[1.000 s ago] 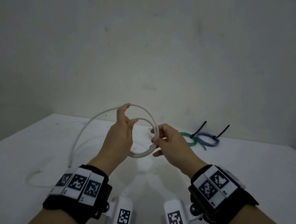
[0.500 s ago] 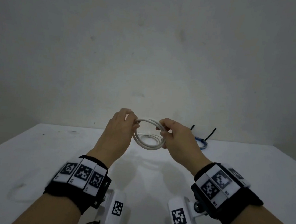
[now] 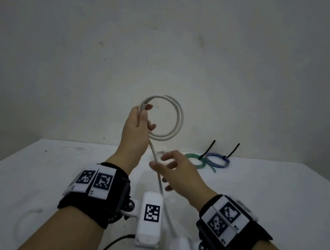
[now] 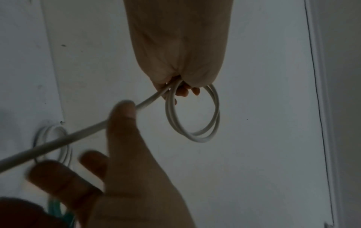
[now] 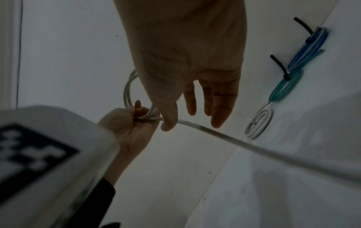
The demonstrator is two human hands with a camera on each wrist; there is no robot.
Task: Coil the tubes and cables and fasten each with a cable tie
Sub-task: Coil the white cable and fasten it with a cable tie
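My left hand (image 3: 141,120) is raised above the table and grips a white tube (image 3: 179,124) wound into two loops, also seen in the left wrist view as a white tube (image 4: 195,135). The tube's loose tail (image 3: 157,177) runs down from that hand towards me. My right hand (image 3: 169,166) is lower, with fingers spread and straight. Its thumb (image 5: 168,123) touches the tail without gripping it.
On the white table (image 3: 53,174) at the back lie a green coil (image 3: 194,161) and a blue coil (image 3: 218,161), each with a black cable tie. A small white coil (image 5: 257,123) lies left of them. A wall stands right behind the table.
My left hand has lifted the white coil higher. My right hand has let go of the coil and dropped down along the loose tail, fingers now spread.
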